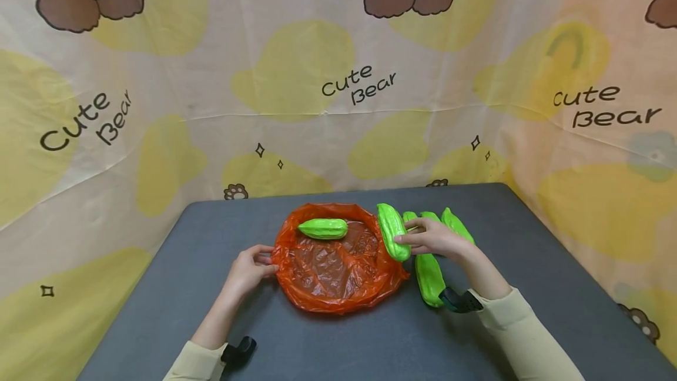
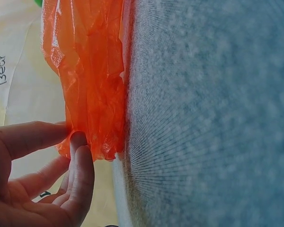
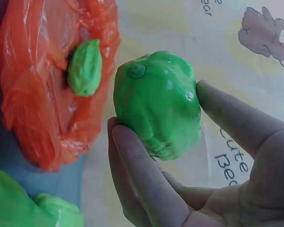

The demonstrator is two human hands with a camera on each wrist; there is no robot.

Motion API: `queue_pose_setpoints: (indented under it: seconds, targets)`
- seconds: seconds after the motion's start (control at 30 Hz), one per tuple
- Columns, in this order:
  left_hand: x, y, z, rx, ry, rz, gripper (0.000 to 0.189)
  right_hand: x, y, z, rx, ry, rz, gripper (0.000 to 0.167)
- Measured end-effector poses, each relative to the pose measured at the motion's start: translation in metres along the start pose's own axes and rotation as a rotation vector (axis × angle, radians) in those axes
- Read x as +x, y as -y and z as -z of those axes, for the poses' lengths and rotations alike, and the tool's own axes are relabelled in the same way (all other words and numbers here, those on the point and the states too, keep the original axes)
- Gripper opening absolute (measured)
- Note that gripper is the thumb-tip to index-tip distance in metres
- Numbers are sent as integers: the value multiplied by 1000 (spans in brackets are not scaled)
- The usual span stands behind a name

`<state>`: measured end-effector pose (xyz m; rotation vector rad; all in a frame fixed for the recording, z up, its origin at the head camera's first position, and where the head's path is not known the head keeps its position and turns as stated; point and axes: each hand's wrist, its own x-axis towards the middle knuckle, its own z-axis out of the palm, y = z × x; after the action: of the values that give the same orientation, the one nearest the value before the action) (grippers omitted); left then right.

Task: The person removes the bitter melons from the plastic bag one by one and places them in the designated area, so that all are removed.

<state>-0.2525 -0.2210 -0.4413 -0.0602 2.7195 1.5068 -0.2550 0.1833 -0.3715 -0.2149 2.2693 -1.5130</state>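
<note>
An orange-red plastic bag [image 1: 338,304] lies spread wide with its mouth upward. Inside it, toward the back, rests one green bitter melon [image 1: 323,229]. My left hand [image 1: 248,272] pinches the bag's left rim, and the left wrist view shows thumb and fingers [image 2: 80,175] meeting at its crumpled edge. Over the bag's right rim, my right hand [image 1: 433,237] holds another bitter melon [image 1: 392,231] between thumb and fingers. In the right wrist view that held melon [image 3: 158,106] is seen end-on, lifted above the table.
Several more bitter melons lie to the right of the bag, partly hidden behind my right hand and wrist; one [image 1: 429,278] lies nearest the front, another [image 1: 457,225] at the back. The dark grey table [image 1: 328,346] backs onto a printed cloth [image 1: 296,75].
</note>
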Motion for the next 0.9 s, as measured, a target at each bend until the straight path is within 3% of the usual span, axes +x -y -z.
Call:
queue_pose_setpoints:
  seconds: [0.23,0.47,0.9]
  targets:
    - [0,0,0,-8,9,7,42,-9,0,11,0,-6,2,77]
    - [1,0,0,0,7,7,42,-17,-1,21,-68,-10,-4,79]
    - [2,-1,0,6,3,10,42,-29,-4,32,-62,-52,-6,82]
